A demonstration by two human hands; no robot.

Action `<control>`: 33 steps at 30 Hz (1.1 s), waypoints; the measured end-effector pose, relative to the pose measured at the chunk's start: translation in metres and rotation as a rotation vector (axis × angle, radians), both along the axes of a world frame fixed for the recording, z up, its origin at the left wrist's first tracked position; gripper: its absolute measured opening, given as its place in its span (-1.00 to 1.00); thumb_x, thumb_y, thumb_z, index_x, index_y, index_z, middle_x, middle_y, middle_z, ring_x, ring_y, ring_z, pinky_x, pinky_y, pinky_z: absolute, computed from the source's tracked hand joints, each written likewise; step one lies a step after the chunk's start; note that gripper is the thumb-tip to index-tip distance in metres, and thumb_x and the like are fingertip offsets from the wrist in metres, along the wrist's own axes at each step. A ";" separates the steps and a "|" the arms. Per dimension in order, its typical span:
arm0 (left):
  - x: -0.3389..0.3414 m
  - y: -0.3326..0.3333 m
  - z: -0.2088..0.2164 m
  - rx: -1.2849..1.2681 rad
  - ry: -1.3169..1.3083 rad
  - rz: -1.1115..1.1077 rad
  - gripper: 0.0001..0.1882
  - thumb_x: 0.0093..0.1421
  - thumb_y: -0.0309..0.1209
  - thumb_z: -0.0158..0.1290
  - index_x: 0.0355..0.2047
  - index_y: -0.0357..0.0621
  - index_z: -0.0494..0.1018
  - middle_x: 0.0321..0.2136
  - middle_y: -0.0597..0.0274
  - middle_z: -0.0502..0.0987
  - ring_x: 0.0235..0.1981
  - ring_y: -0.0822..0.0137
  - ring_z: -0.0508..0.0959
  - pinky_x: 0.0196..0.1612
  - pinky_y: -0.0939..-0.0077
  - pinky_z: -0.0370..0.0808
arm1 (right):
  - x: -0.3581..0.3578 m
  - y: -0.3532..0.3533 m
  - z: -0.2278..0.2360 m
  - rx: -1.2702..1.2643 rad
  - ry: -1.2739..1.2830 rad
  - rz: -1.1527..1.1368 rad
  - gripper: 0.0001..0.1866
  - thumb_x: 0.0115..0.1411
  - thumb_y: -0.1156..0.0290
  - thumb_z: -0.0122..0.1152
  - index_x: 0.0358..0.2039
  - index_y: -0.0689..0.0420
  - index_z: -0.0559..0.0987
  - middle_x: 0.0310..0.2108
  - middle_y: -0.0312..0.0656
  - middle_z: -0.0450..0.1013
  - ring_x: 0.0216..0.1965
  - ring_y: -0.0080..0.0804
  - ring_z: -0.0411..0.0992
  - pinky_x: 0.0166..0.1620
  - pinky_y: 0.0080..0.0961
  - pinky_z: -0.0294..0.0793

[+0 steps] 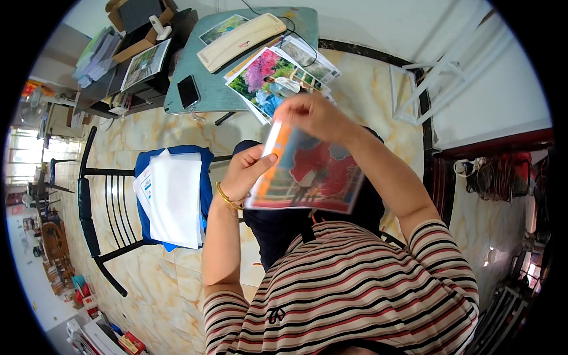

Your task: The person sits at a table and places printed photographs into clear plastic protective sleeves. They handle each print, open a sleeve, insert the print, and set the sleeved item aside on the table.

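Note:
Over my lap I hold a glossy photo print (316, 177) that seems to lie inside a clear plastic sleeve; it shows a large red shape and an orange strip. My left hand (245, 171), with a gold bangle at the wrist, grips the print's left edge, thumb on top. At the upper edge my right hand (310, 115) is closed with bent fingers, slightly blurred. Just beyond, more photo prints (263, 80) with pink blossom and people lie on a green table (216, 74). A long cream laminator (241, 42) stands behind them.
A black phone (189, 92) lies near the table's front left corner. To my left, a black metal chair (89, 198) bears a blue cloth and translucent white sheets (176, 201). A dark cabinet with papers and an open cardboard box (142, 44) stands far left. White metal frames (408, 94) lean at right.

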State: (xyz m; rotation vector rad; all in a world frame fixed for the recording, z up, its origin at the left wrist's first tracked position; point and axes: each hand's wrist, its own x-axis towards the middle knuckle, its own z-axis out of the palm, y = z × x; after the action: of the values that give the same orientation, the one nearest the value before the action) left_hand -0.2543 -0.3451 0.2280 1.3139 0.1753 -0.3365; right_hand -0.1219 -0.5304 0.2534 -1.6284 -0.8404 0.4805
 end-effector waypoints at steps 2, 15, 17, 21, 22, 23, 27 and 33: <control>0.000 0.014 0.007 0.076 -0.034 0.031 -0.76 0.20 -0.39 0.08 -0.17 -0.28 0.48 -0.37 0.45 0.50 -0.39 0.66 0.41 -0.31 0.77 0.33 | 0.023 -0.006 0.014 0.017 -0.026 -0.165 -0.82 0.20 0.38 0.13 -0.32 0.23 0.57 -0.38 -0.32 0.51 -0.33 -0.67 0.39 -0.22 -0.66 0.40; -0.017 -0.004 -0.052 -0.129 0.001 0.126 -0.75 0.22 -0.48 0.03 -0.09 -0.29 0.43 -0.17 0.18 0.53 -0.17 0.39 0.54 -0.07 0.47 0.48 | 0.087 -0.038 -0.005 0.571 0.524 -0.717 -0.82 0.20 0.36 0.15 -0.23 0.17 0.52 -0.37 -0.26 0.49 -0.38 -0.53 0.45 -0.32 -0.55 0.46; -0.031 -0.012 -0.060 -0.268 0.081 0.144 -0.75 0.23 -0.49 0.01 -0.09 -0.30 0.43 -0.18 0.19 0.52 -0.22 0.42 0.54 -0.16 0.53 0.51 | 0.099 -0.048 -0.016 0.599 0.552 -0.762 -0.78 0.20 0.33 0.15 -0.19 0.17 0.50 -0.34 -0.23 0.49 -0.37 -0.47 0.46 -0.31 -0.51 0.48; -0.041 -0.021 -0.054 -0.393 0.106 0.195 -0.73 0.22 -0.52 0.00 -0.07 -0.36 0.39 -0.17 0.05 0.52 -0.21 0.28 0.57 -0.18 0.44 0.59 | 0.108 -0.067 -0.042 0.604 0.569 -0.763 -0.76 0.23 0.34 0.12 -0.16 0.20 0.48 -0.29 -0.20 0.48 -0.28 -0.41 0.47 -0.23 -0.45 0.49; -0.042 -0.020 -0.055 -0.390 0.103 0.214 -0.72 0.22 -0.52 -0.01 -0.06 -0.38 0.38 -0.18 0.01 0.52 -0.22 0.24 0.58 -0.18 0.40 0.61 | 0.109 -0.068 -0.048 0.594 0.600 -0.754 -0.75 0.27 0.29 0.04 -0.17 0.19 0.48 -0.29 -0.21 0.48 -0.29 -0.43 0.47 -0.24 -0.45 0.50; -0.042 -0.020 -0.056 -0.387 0.094 0.231 -0.71 0.23 -0.52 -0.01 -0.05 -0.40 0.37 -0.18 -0.03 0.52 -0.22 0.20 0.59 -0.18 0.37 0.62 | 0.109 -0.068 -0.049 0.587 0.615 -0.744 -0.75 0.27 0.29 0.03 -0.17 0.18 0.49 -0.29 -0.21 0.48 -0.30 -0.44 0.47 -0.25 -0.46 0.49; -0.042 -0.019 -0.060 -0.405 0.091 0.248 -0.72 0.23 -0.53 -0.02 -0.07 -0.40 0.37 -0.20 -0.02 0.53 -0.25 0.22 0.60 -0.20 0.38 0.63 | 0.114 -0.076 -0.057 0.562 0.668 -0.684 -0.76 0.23 0.30 0.10 -0.17 0.17 0.49 -0.28 -0.21 0.48 -0.28 -0.44 0.47 -0.24 -0.47 0.49; -0.036 -0.015 -0.078 -0.422 0.074 0.407 -0.71 0.22 -0.53 -0.03 -0.05 -0.35 0.33 -0.17 0.00 0.51 -0.21 0.18 0.59 -0.20 0.31 0.63 | 0.075 -0.067 -0.047 0.004 0.580 -0.543 -0.76 0.13 0.29 0.22 -0.21 0.07 0.52 -0.34 -0.35 0.49 -0.35 -0.59 0.45 -0.30 -0.59 0.48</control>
State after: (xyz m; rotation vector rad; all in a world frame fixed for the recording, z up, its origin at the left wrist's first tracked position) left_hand -0.2901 -0.3605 0.1498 0.8234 0.4043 -0.0665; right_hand -0.0469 -0.5977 0.2066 -1.5160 0.0381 0.5173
